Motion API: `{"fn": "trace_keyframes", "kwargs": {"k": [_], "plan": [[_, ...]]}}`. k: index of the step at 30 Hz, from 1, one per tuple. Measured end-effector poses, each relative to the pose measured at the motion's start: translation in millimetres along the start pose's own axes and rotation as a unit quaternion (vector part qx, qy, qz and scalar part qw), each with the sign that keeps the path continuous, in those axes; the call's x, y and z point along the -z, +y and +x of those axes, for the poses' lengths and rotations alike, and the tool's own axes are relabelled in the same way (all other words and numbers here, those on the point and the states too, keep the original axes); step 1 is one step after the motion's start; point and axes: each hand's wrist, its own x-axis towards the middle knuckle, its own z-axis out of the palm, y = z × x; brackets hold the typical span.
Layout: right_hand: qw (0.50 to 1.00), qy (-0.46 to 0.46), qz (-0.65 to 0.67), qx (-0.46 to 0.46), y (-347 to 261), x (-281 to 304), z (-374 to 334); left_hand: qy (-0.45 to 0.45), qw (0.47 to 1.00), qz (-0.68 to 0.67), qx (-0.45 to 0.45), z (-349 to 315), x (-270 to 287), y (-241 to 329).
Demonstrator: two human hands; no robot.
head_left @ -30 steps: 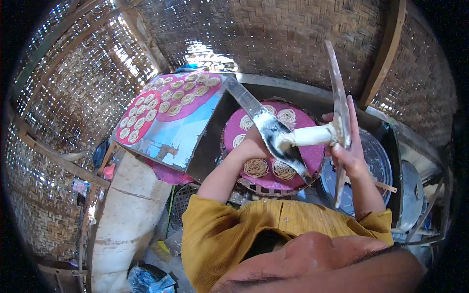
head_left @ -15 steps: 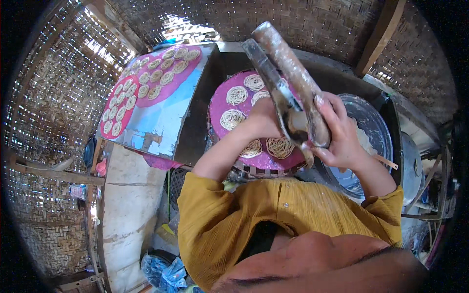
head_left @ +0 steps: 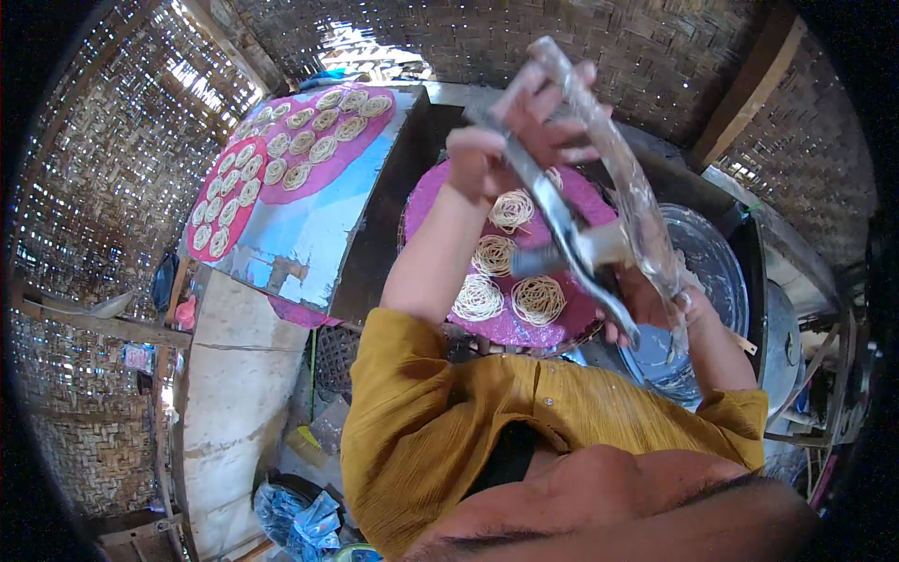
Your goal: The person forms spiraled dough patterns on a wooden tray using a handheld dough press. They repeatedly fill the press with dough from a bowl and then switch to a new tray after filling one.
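A woven wall [head_left: 421, 33] rises behind the round pink tray [head_left: 508, 333], which bears noodle nests [head_left: 538, 300]; a blue board [head_left: 314, 225] stands left of it, a basin [head_left: 726, 281] right. Over the tray's right half, the left hand [head_left: 534, 117], blurred, spreads fingers about the far ends of a two-bar press [head_left: 623, 178], grip unclear; the right hand [head_left: 642, 298] holds its near end. A dark strip separates board and tray.

The person wears a mustard-yellow top [head_left: 449, 421] of crinkled fabric, with a placket [head_left: 537, 379] down the front and 1 small pale button [head_left: 549, 401] on show. Dark cloth [head_left: 501, 459] fills the neckline. The 2 sleeves [head_left: 398, 356] are loose and end near the elbows; the left hand [head_left: 534, 126] and right hand [head_left: 651, 304] are bare.
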Motion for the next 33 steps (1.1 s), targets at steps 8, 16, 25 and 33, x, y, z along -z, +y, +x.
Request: {"fn": "trace_keyframes", "kwargs": {"k": [8,16,25,33], "plan": [[0.999,0.026,-0.021,-0.007,-18,-5,-13,-0.061,0.983,0.163,-0.055,21,-6,1],[0.995,0.058,-0.079,-0.034,-21,50,8,0.15,0.98,-0.013,-0.131,-30,102,-7],[0.964,0.162,-0.198,-0.071,-18,44,10,0.277,0.945,-0.001,-0.173,-52,100,-8],[0.895,0.201,-0.395,-0.046,-56,0,17,0.263,0.931,0.106,-0.231,-33,64,16]]}}
